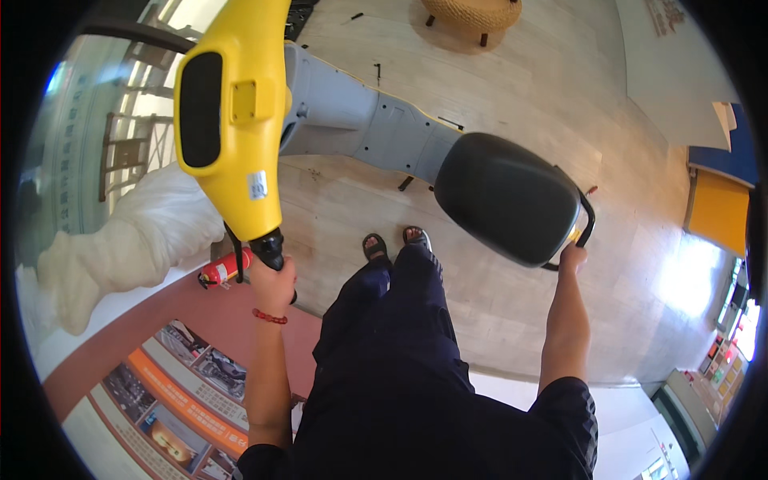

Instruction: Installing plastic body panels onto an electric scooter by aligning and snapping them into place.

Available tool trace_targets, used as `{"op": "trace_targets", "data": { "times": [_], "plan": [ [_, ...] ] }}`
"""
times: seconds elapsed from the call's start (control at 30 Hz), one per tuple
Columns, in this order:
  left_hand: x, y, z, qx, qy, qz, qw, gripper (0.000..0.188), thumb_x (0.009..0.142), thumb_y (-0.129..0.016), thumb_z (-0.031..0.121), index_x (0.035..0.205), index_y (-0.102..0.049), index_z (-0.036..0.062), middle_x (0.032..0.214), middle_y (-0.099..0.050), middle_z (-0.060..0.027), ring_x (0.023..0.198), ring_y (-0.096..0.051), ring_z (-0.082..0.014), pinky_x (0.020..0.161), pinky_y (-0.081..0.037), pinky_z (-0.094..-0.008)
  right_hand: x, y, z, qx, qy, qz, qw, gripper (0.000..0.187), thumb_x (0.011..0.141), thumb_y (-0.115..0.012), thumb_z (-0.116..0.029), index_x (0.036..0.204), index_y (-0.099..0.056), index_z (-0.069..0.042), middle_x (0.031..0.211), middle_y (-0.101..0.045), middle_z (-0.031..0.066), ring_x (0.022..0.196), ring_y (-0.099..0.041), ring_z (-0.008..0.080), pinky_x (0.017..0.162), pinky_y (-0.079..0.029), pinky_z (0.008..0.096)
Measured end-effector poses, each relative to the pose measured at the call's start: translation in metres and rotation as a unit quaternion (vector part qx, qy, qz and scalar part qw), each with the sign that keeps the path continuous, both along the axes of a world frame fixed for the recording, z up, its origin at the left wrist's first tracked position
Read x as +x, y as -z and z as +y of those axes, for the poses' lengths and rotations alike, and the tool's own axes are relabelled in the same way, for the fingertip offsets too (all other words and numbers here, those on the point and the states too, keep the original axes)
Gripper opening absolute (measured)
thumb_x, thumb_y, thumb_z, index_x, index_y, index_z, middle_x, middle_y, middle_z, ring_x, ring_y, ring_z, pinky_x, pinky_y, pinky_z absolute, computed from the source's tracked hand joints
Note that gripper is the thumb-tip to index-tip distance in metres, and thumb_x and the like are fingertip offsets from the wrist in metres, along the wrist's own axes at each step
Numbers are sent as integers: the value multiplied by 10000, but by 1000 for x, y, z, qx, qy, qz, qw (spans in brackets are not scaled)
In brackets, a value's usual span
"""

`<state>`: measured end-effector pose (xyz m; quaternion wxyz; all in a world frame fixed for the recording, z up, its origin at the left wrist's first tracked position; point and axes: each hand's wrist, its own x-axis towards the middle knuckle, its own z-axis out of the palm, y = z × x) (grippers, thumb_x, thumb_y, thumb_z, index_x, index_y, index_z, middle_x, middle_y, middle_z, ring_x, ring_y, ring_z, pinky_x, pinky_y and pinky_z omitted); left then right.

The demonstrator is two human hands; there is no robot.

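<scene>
A yellow electric scooter [264, 160] stands across in front of me, its front to the left and its black seat [508, 200] to the right. My left hand [273, 284] is closed round the black handlebar grip [270, 246], just below the yellow handlebar cover with its dark display. A black brake lever [234, 250] sticks out beside that hand. At the back of the seat, my right hand [573, 258] is wrapped round the black rear grab rail [588, 220]. A grey footboard and body [384, 128] join the two ends.
A red fire extinguisher [222, 270] lies near white draped cloth [136, 232] at left. Beyond the scooter stands a round woven stool [472, 12]. Small dark parts [378, 72] lie on the wooden floor [544, 88]. A printed panel [184, 400] is at lower left, a yellow-orange box [718, 208] at far right.
</scene>
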<state>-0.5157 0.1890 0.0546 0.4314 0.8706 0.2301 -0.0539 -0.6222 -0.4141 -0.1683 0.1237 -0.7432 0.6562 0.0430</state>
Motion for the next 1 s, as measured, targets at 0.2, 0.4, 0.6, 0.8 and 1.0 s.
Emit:
{"op": "trace_targets", "data": {
  "times": [0.2,0.4,0.6,0.8,1.0],
  "plan": [
    [86,-57,-14,114,90,19,989,107,742,-580,47,810,-517,-4,531,-528,-68,422,-528,-151,413,-406,-295,43,-20,-37,-59,10,16,998,355,768,-543,-344,895,-663,-35,917,-641,206,879,-618,373,739,-486,454],
    [130,-98,-19,116,100,44,987,138,756,-565,11,878,-502,-5,574,-530,-54,433,-490,-109,421,-398,-268,81,-41,-48,-31,-13,26,999,370,709,-523,-273,888,-657,22,885,-638,235,874,-618,378,764,-483,444],
    [133,-115,-49,99,89,73,988,144,747,-561,16,880,-506,-1,593,-522,-45,460,-485,-96,435,-391,-259,70,-27,-79,-24,-31,57,998,355,724,-528,-260,902,-659,19,910,-639,228,876,-622,366,762,-488,433],
    [115,-104,-52,140,109,73,981,202,715,-578,43,895,-521,-30,622,-535,-92,560,-532,-184,546,-427,-308,55,-24,-90,-22,-5,50,999,340,670,-528,-193,882,-658,38,873,-640,239,850,-629,368,754,-490,429],
    [89,-86,-60,184,120,71,973,246,706,-598,48,928,-530,-32,718,-592,-162,624,-579,-285,600,-451,-332,50,-9,-85,0,-3,62,998,342,690,-518,-212,881,-658,35,873,-640,239,855,-628,370,757,-491,431]
  ]
}}
